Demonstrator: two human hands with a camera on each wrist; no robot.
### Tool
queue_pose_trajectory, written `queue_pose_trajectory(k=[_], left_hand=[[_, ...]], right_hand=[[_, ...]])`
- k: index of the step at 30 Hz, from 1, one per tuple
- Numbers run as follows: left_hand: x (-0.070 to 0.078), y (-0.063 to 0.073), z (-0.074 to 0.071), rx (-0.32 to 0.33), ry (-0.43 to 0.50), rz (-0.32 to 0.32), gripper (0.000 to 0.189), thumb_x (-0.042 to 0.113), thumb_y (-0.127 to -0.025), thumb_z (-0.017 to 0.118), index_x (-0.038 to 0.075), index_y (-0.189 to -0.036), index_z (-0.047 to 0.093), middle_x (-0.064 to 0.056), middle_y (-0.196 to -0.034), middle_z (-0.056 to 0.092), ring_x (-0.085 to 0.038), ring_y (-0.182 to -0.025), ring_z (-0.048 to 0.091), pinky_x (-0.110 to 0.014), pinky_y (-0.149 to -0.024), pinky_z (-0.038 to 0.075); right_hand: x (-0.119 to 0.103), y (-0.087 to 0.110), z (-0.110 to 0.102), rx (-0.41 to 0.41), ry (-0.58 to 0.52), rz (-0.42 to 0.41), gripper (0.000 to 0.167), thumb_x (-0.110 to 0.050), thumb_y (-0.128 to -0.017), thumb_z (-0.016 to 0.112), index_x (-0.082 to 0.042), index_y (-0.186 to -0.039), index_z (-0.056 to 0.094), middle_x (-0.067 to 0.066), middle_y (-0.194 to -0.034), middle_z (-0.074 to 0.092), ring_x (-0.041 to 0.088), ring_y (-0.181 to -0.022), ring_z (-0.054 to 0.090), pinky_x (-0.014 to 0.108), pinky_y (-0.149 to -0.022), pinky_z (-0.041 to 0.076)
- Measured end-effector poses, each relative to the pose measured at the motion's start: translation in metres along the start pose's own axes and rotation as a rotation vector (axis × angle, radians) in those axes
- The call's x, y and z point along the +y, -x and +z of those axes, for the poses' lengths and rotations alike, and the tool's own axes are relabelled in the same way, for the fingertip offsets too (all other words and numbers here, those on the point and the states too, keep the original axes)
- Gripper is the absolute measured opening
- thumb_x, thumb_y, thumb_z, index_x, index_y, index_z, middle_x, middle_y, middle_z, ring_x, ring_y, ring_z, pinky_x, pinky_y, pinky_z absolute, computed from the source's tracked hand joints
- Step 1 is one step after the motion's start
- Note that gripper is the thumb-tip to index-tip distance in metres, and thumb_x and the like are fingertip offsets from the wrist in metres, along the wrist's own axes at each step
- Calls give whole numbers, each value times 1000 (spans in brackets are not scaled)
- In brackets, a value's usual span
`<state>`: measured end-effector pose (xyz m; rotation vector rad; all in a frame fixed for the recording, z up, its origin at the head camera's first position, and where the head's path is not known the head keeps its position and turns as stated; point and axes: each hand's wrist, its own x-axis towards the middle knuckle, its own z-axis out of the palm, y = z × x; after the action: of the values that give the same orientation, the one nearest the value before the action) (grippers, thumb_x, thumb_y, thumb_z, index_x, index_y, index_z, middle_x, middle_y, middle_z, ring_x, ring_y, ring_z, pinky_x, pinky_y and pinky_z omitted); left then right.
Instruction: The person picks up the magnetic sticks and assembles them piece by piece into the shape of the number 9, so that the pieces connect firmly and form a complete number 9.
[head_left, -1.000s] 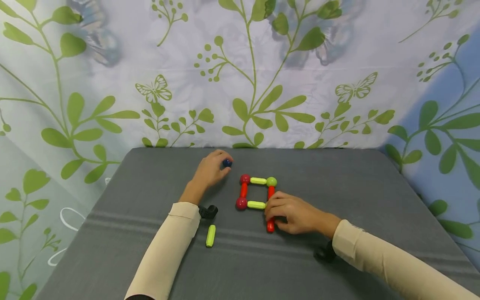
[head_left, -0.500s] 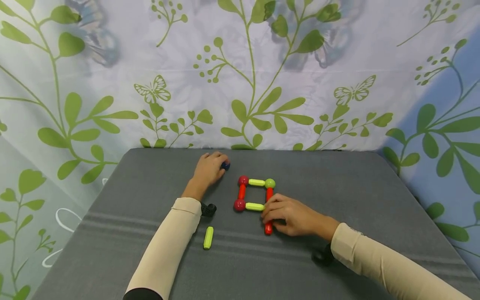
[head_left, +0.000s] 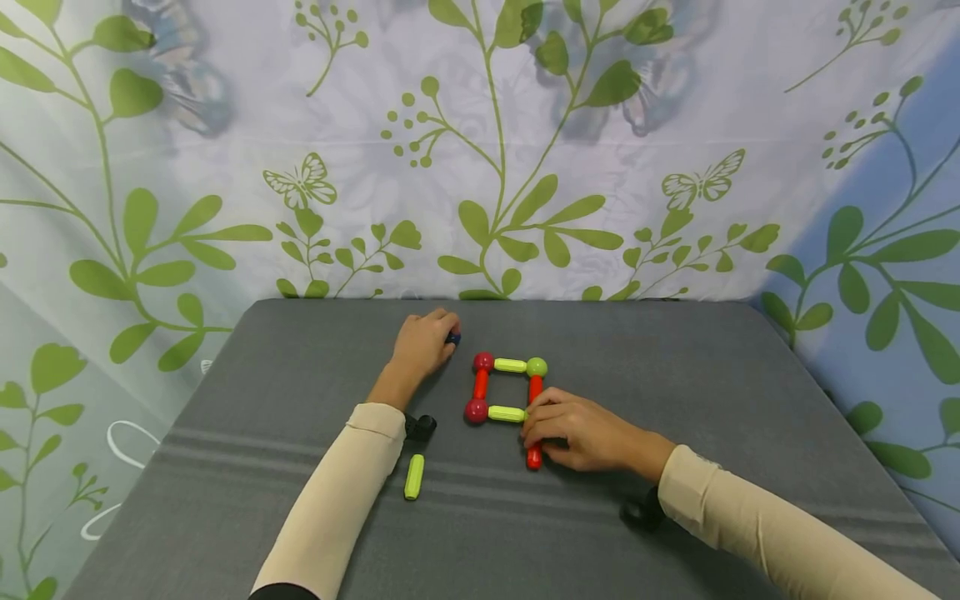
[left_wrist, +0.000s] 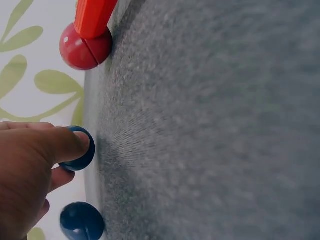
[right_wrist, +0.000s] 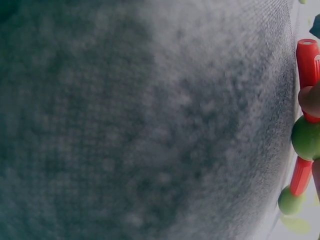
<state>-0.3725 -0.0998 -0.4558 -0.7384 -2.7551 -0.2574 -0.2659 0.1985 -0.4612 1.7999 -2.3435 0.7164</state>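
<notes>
My left hand point(head_left: 422, 346) is at the back left of the table, pinching a dark blue ball point(left_wrist: 80, 149) between thumb and fingers. A second blue ball point(left_wrist: 82, 221) lies close by in the left wrist view. My right hand point(head_left: 577, 429) holds a red stick point(right_wrist: 307, 57) at the near right corner of a square built of sticks and balls. At that corner sits a green ball point(right_wrist: 306, 139), hidden by my fingers in the head view. Two red balls point(head_left: 476, 410) and another green ball point(head_left: 537, 367) form the other corners, joined by yellow-green sticks point(head_left: 507, 414) and red sticks.
A loose yellow-green stick point(head_left: 414, 477) lies on the grey table point(head_left: 660, 358), beside my left forearm. Behind the table's far edge hangs a leaf-patterned curtain point(head_left: 360, 200). Black wrist cameras point(head_left: 422, 427) sit under both wrists.
My left hand has drawn slightly nearer to me, its fingers now covering more of the blue ball. My right hand stays at the red stick. The head view has shifted a little.
</notes>
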Motion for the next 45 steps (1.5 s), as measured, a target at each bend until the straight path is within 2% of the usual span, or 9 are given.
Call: queue_pose_trajectory(k=[8, 13, 16, 20, 24, 28, 32, 38, 45], left_hand=[[10, 18, -14, 161, 113, 76, 23, 16, -86, 81, 9, -104, 68, -9, -110, 68, -28, -87, 67, -51, -85, 48], [19, 29, -22, 208, 184, 107, 21, 14, -85, 81, 9, -102, 68, -8, -107, 68, -25, -82, 65, -49, -86, 49], [25, 38, -27, 203, 278, 104, 21, 12, -85, 80, 9, -101, 67, -7, -106, 67, -25, -84, 66, -45, -83, 51], [37, 54, -37, 158, 439, 85, 22, 12, -85, 81, 11, -101, 66, -2, -105, 65, -21, -93, 64, -37, -82, 52], [54, 74, -44, 135, 574, 100, 23, 12, -85, 82, 13, -102, 66, 2, -107, 64, -14, -96, 61, -40, -85, 52], [70, 94, -44, 125, 685, 141, 25, 9, -84, 83, 13, -101, 65, 3, -108, 63, -15, -95, 62, -44, -83, 53], [85, 109, -41, 86, 726, 191, 27, 9, -85, 83, 14, -101, 63, 3, -111, 63, -16, -95, 62, -42, -82, 54], [103, 125, -34, 51, 775, 242, 28, 8, -84, 84, 15, -99, 62, 4, -113, 62, -6, -99, 61, -37, -85, 54], [121, 137, -22, 28, 787, 323, 28, 9, -84, 84, 15, -99, 61, 6, -110, 62, -3, -99, 60, -31, -85, 53]], right_hand=[[0, 0, -3, -4, 1, 12, 27, -2, -83, 78, -19, -104, 73, -9, -112, 69, 14, -112, 53, 31, -99, 43], [0, -1, -3, 9, -4, 4, 27, -1, -82, 79, -18, -103, 74, -9, -111, 69, 14, -112, 54, 32, -98, 44], [0, -1, -2, 13, -3, -2, 27, -1, -82, 79, -17, -104, 74, -8, -111, 69, 15, -112, 55, 33, -98, 45], [-1, -1, -2, 0, -1, 14, 27, -3, -83, 78, -18, -105, 74, -9, -113, 69, 14, -113, 54, 32, -99, 43], [-2, -1, -3, -7, -1, 30, 27, -4, -84, 78, -19, -105, 73, -9, -113, 69, 13, -113, 53, 31, -99, 43], [-2, -1, -4, -2, 11, 25, 27, -3, -82, 79, -19, -104, 73, -9, -112, 69, 13, -112, 53, 31, -98, 44], [-2, -1, -4, 11, 19, 11, 28, -1, -81, 80, -17, -102, 73, -8, -111, 69, 14, -111, 54, 32, -97, 45], [-3, -2, -1, 28, 11, -17, 28, 0, -80, 80, -16, -102, 73, -6, -111, 70, 16, -111, 56, 34, -97, 45], [-2, -2, 0, 45, 15, -44, 30, 2, -79, 78, -17, -102, 72, -7, -110, 69, 15, -110, 55, 33, -97, 45]])
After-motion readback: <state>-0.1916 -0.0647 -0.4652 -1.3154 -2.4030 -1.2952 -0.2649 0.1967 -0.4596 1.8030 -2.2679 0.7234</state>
